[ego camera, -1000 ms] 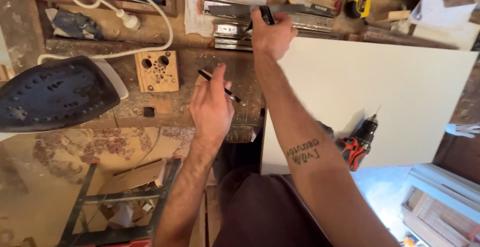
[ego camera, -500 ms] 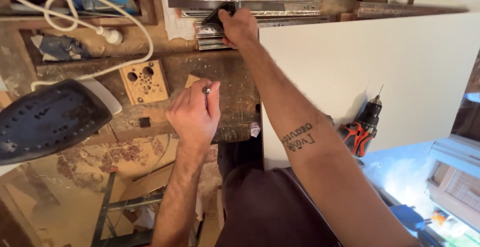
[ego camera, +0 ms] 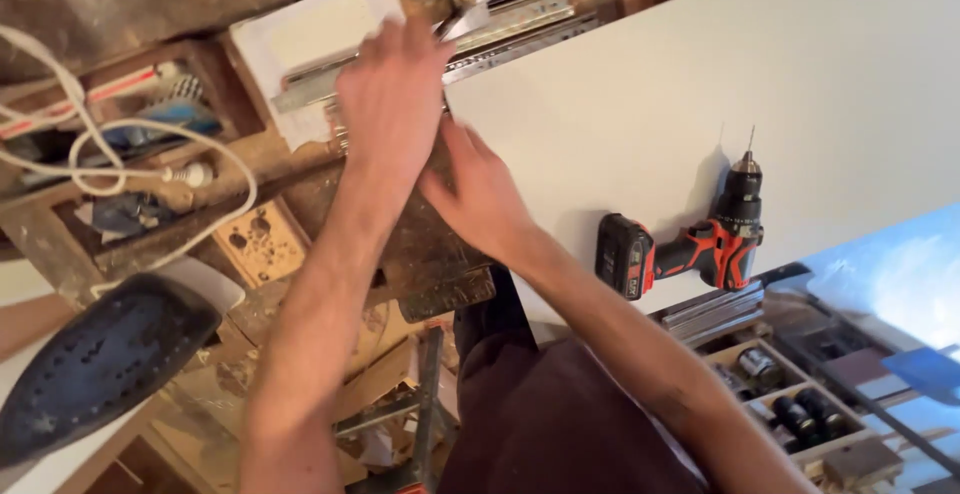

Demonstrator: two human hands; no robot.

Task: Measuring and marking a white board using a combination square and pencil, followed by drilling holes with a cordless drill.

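Note:
My left hand (ego camera: 392,99) reaches forward over a stack of metal drawer slides (ego camera: 520,36) at the back of a worn wooden workbench (ego camera: 435,269). Its fingers are stretched out on the slides. The hand is blurred and its palm is hidden, so I cannot tell if it holds anything. My right hand (ego camera: 480,194) lies palm down just behind it, at the left edge of a large white board (ego camera: 700,84), with its fingers pointing toward the slides and nothing visible in it.
A red and black cordless drill (ego camera: 690,249) lies on the board's near edge. A clothes iron (ego camera: 100,364) stands at the lower left, with a white cable (ego camera: 120,144) above it. A drilled wooden block (ego camera: 258,244) lies on the bench. A compartment tray (ego camera: 790,394) sits lower right.
The view has swung left. My right hand has drawn back from the slides to the board's edge. My left hand has reached forward onto the slides, and the black pen it held is out of sight.

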